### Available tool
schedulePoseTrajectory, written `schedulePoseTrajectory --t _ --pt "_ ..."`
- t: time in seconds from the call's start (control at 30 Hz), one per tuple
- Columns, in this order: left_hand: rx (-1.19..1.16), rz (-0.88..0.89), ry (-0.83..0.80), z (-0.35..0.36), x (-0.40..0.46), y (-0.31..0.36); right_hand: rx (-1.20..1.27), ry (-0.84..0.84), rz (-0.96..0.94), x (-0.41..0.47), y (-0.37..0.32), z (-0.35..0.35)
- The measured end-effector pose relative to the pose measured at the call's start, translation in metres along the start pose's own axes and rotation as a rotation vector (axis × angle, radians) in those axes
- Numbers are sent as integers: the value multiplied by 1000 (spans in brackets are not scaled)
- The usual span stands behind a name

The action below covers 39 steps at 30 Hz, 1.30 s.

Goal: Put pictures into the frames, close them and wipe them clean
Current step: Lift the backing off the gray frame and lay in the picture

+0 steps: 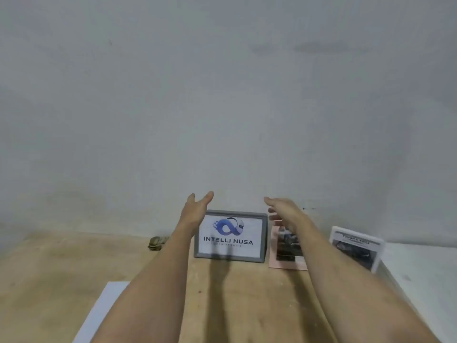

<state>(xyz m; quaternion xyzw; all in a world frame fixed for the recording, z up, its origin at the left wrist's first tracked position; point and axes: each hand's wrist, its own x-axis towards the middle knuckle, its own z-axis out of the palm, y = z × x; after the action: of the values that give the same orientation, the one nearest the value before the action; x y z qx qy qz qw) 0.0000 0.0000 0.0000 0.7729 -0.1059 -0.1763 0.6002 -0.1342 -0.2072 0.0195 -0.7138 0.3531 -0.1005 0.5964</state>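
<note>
Reaching forward over a wooden worktop (61, 263), a person stretches both bare forearms toward a pale grey wall (222, 95). The left hand (195, 209) is raised just above the upper left corner of a grey picture frame (264, 233), palm turned inward, its fingers (207, 197) spread apart and holding nothing. The right hand (284, 209) hovers level with it, above the frame's upper right corner, its fingers likewise loosely apart and empty; neither hand clearly touches the frame. The frame stands upright near the back of the worktop, close to the wall, tilted slightly backward, and shows a white picture with a blue looping logo and the words "INTELLI NUSA". Just to the right of it, partly hidden by the right forearm, a pink frame (274, 258) with a dark photograph lies on the worktop. Further right, near the worktop's edge, a white frame (356, 246) with a printed picture stands leaning; its small text is too blurred to read. Left of the grey frame, behind the left forearm, sits a small crumpled brownish cloth (155, 243). A white sheet (103, 310) lies at the near left, partly covered by the left arm.
</note>
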Motion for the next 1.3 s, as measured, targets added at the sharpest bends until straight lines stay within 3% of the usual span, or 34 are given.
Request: schedulePoseTrajectory --t 0.13,0.27,0.4,0.53,0.77,0.97,1.13,1.3 --pt "78 -93 6 7 65 -58 -56 75 162 62 48 29" --pt "146 -224 28 18 123 -110 6 -4 391 117 105 55" --pt "206 -265 48 21 159 -143 -31 51 410 152 141 75" --pt "166 -316 -54 21 184 -177 -65 104 471 172 166 93" --pt "140 -298 27 13 206 -203 -60 167 437 183 184 103" --pt "76 -321 -53 -1 197 -209 -58 174 400 185 185 88" --pt "56 -308 -54 -18 176 -197 -59 111 262 161 188 75" --pt "223 -292 -31 -19 149 -191 -20 28 153 114 182 51"
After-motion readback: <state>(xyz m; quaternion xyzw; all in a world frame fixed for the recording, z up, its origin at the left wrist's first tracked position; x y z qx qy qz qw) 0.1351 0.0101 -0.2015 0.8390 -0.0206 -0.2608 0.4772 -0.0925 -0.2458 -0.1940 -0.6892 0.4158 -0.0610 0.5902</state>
